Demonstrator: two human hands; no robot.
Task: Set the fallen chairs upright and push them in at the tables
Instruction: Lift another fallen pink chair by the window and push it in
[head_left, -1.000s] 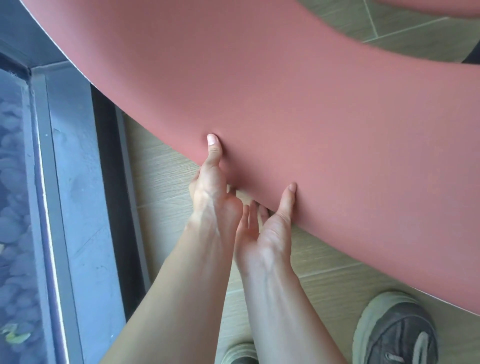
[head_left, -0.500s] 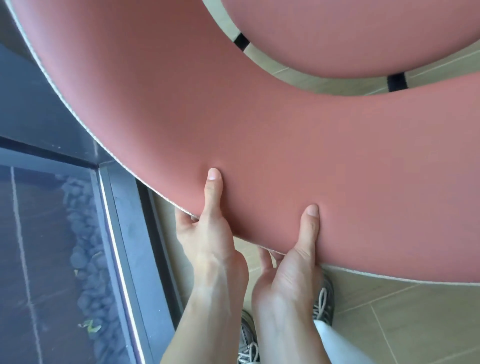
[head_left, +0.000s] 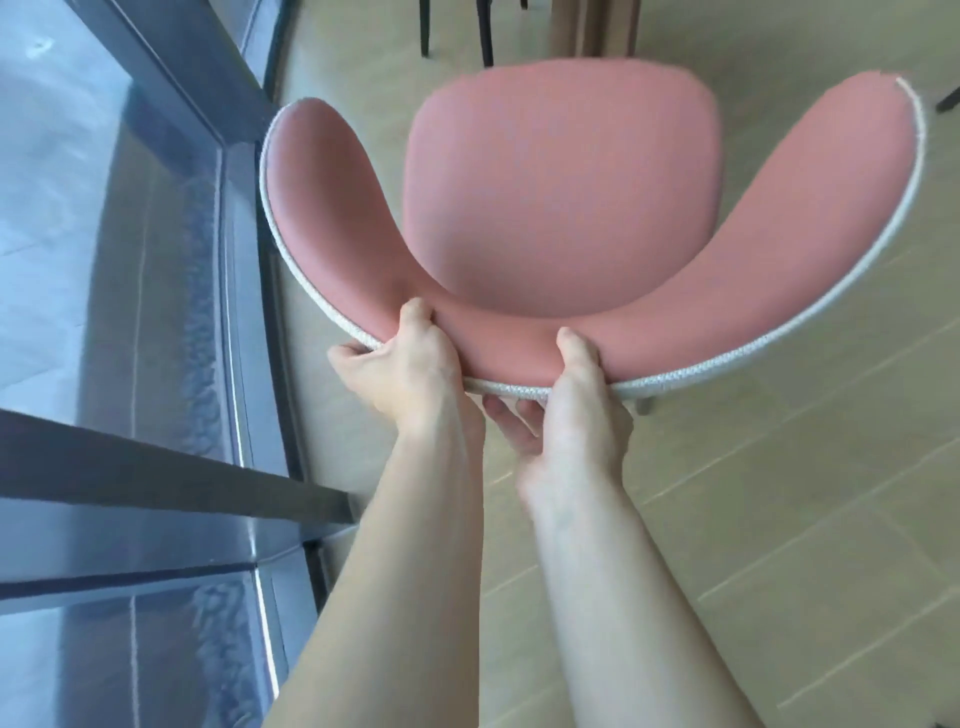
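Head view: you look down along both forearms at a pink chair (head_left: 561, 176).
Left hand (head_left: 405, 364): your fingers curl round the backrest's white rim, with the thumb pressed into the padding.
Right hand (head_left: 576, 395): it takes the same grip just beside the left, fingers under the rim.
Chair: the seat faces up, over the pale floor (head_left: 753, 519) near the glass wall (head_left: 130, 260).

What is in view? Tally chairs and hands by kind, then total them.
Pink chair: 1
Hands: 2, the left hand and the right hand, both gripping the chair's back rim
Total: 3
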